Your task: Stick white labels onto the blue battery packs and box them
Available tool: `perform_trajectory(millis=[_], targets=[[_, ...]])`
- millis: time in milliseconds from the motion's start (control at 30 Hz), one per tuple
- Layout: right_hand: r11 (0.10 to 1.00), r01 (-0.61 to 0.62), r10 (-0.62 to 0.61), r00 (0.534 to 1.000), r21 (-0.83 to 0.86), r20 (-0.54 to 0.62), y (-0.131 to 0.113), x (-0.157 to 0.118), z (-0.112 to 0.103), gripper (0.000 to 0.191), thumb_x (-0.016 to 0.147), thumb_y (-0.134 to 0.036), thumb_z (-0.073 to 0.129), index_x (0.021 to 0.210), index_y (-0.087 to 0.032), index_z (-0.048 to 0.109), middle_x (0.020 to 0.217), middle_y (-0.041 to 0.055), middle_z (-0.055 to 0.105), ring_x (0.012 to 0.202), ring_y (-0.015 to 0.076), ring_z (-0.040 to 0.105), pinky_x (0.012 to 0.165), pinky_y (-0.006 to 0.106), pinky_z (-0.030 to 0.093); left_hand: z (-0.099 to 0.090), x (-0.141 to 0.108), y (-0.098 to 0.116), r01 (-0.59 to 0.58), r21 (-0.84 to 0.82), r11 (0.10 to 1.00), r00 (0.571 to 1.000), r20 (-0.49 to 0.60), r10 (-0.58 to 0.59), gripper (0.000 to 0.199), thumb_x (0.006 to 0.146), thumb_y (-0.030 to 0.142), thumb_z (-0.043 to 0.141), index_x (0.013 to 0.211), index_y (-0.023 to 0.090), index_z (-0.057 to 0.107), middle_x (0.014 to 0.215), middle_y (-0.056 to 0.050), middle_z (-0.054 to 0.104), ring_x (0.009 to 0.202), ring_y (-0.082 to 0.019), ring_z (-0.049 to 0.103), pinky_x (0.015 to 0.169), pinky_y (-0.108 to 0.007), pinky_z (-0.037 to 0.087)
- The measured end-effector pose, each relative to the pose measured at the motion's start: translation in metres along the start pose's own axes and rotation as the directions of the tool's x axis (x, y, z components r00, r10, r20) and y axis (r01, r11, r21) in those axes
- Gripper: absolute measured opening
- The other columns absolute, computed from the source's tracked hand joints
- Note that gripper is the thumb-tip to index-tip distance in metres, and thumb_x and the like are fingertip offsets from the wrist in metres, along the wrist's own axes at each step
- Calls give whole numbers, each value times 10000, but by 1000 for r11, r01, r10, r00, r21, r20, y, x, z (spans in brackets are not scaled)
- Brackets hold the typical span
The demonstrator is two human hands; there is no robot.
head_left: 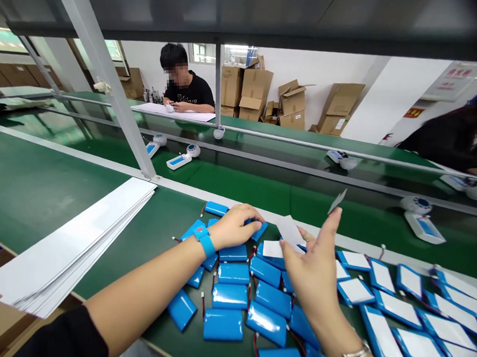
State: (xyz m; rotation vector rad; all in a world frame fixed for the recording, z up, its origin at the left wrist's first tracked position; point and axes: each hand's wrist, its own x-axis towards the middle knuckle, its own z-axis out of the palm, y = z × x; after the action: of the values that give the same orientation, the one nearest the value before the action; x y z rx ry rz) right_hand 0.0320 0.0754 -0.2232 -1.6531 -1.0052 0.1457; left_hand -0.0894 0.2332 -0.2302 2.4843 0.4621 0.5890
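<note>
"Black sleeve (pixel 43 352) and a bare left forearm (pixel 144 297) fill the nearest corner. What are the hands doing?"

"The left hand (pixel 235 227), wearing a blue wristband (pixel 205 241), lies curled over blue pouch batteries (pixel 228 273). Its fingers (pixel 249 215) rest on them; whether they grip one cannot be told."

"And the right hand (pixel 313 273)?"

"It is raised, its fingers (pixel 333 224) spread wide. A white label (pixel 289 231) sits just beside them, and a thin slip (pixel 337 201) shows at the forefinger's tip. Whether either is pinched cannot be told."

"What lies around the fingers?"

"Below both hands, loose batteries with red leads cover a green conveyor belt (pixel 40 174). Beyond the right fingers, labelled batteries (pixel 396 309) lie in rows. Left of the left fingers, a stack of white sheets (pixel 65 248) overhangs the belt's near edge."

"Anything farther off?"

"Ahead of the fingers, handheld devices with blue screens (pixel 178 160) sit on a second belt. Past them, a co-worker (pixel 184 79) bends over a white sheet, with cardboard boxes (pixel 253 94) to that person's side. Another person (pixel 450 144) is far right of the fingers."
</note>
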Motion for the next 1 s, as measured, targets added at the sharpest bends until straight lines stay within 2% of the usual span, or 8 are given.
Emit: perform_trajectory(millis=[167, 300, 467, 600, 667, 767, 867, 1000], targets=[[994, 23, -24, 1000, -105, -7, 8, -5, 2, 1010, 873, -272, 634, 1593, -335, -71, 1664, 189, -23, 1219, 351, 599, 686, 351, 643, 5, -7, 7, -19, 26, 999, 998, 54, 18, 204, 904, 285, 695, 1095, 216, 691, 1148, -48, 650, 1175, -235, 552, 1052, -363, 436], [944, 207, -190, 978, -256, 89, 25, -9, -2, 981, 892, -199, 592, 1590, -341, -82, 1654, 210, -106, 1289, 403, 540, 675, 384, 646, 11, -9, 14, -15, 80, 997, 994, 107, 6, 328, 816, 373, 800, 1087, 231, 682, 1160, -59, 626, 1157, -288, 539, 994, -420, 450], [742, 555, -432, 825, -377, 365, 37, -12, -6, 901, 929, -59, 478, 1584, -407, -35, 1670, 162, -58, 1456, 478, 262, 868, 647, 560, 12, -9, 17, -35, 123, 992, 992, 128, 19, 285, 839, 365, 777, 1061, 231, 657, 1179, -50, 619, 1156, -282, 530, 965, -418, 451], [587, 682, -488, 728, -436, 481, 28, -4, -21, 937, 897, -7, 497, 1583, -431, 19, 1617, 229, 225, 1236, 487, 560, 664, 604, 607, 12, -9, 16, -63, 135, 989, 989, 144, 44, 312, 853, 376, 760, 1102, 229, 643, 1229, -52, 619, 1187, -276, 524, 999, -408, 439], [531, 695, -517, 719, -485, 464, 21, 3, -37, 958, 889, -49, 551, 1585, -421, 8, 1530, 248, 401, 1109, 482, 639, 692, 710, 558, 13, -8, 16, -62, 147, 987, 987, 158, 38, 295, 848, 380, 768, 1079, 238, 652, 1189, -40, 631, 1169, -267, 536, 982, -391, 443], [606, 604, -510, 794, -518, 330, 12, 5, -63, 929, 922, -197, 587, 1602, -314, -34, 1465, 239, 497, 1034, 403, 694, 951, 812, 394, 11, -7, 18, -50, 180, 982, 983, 184, 16, 244, 853, 392, 767, 1025, 251, 666, 1161, -23, 634, 1161, -260, 544, 950, -377, 446], [937, 214, -205, 977, -276, 61, 9, -8, -76, 957, 926, -335, 609, 1581, -383, -87, 1591, 193, 330, 913, 283, 741, 913, 609, 555, 5, -6, 28, -32, 240, 970, 978, 209, -19, 241, 866, 372, 751, 1043, 233, 667, 1156, -43, 644, 1143, -283, 560, 933, -403, 443], [981, -155, 168, 979, 118, -113, 20, -34, -64, 1053, 863, -392, 695, 1572, -422, -83, 1668, 167, 87, 1086, 271, 684, 938, 487, 558, -12, -8, 56, -75, 303, 950, 960, 281, -14, 175, 886, 293, 707, 1043, 221, 674, 1040, -45, 685, 1025, -283, 617, 890, -412, 443]])
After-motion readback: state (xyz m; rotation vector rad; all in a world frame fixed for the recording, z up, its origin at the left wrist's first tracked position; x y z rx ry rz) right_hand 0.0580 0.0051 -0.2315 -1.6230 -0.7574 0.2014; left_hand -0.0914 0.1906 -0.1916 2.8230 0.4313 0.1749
